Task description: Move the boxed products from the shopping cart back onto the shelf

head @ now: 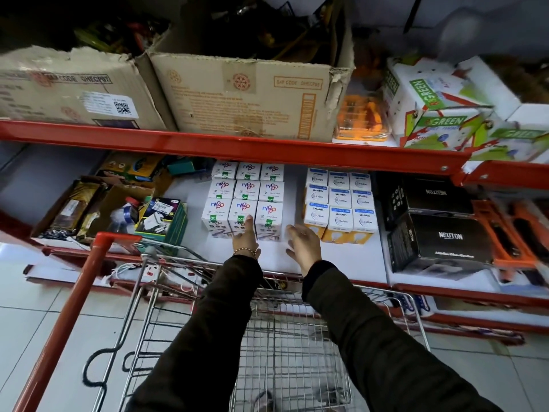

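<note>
White boxed products (242,197) stand in a neat block of rows on the white shelf (273,260). My left hand (246,237) lies flat against the front row, its fingertip touching a front box. My right hand (303,243) hovers open just right of that block, holding nothing. To the right stands a second block of white and yellow bulb boxes (340,203). The wire shopping cart (285,346) sits below my arms; its visible basket shows no boxes.
Black Neuton boxes (439,236) stand at the right of the shelf. An open carton of mixed goods (98,206) sits at the left. Large cardboard cartons (246,96) and green-and-white boxes (436,105) fill the upper shelf behind a red rail (225,145). The cart has a red handle (74,307).
</note>
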`<action>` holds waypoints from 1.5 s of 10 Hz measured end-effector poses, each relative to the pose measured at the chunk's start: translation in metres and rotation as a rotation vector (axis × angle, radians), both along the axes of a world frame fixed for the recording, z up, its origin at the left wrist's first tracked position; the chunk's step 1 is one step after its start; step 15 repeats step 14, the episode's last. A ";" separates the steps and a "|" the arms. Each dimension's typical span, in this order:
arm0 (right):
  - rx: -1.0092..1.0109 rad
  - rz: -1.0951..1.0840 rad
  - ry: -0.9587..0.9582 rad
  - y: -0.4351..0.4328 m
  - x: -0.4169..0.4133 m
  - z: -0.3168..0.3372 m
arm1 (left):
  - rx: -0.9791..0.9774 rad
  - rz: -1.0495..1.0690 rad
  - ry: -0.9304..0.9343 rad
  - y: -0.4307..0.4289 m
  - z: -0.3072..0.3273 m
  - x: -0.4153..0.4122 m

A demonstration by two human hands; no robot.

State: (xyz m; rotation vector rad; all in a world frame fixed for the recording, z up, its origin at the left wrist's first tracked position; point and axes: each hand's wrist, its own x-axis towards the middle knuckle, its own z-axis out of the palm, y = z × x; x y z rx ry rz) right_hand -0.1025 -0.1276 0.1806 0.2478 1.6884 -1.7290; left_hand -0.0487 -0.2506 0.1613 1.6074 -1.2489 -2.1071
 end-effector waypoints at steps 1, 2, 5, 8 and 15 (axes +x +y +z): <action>0.002 -0.045 -0.002 0.032 0.002 0.003 | 0.012 0.105 0.048 0.030 0.010 0.005; 0.021 -0.109 -0.001 0.070 0.001 0.000 | 0.045 0.121 0.069 0.065 0.017 0.007; -0.025 -0.377 -0.098 0.204 -0.022 -0.013 | 0.048 -0.032 0.129 0.182 0.025 -0.024; 0.013 -0.780 -0.029 0.304 -0.094 -0.005 | -0.137 -0.380 0.066 0.291 0.030 -0.097; 0.002 -0.537 0.001 0.326 -0.134 0.004 | -0.266 -0.424 0.035 0.326 0.027 -0.135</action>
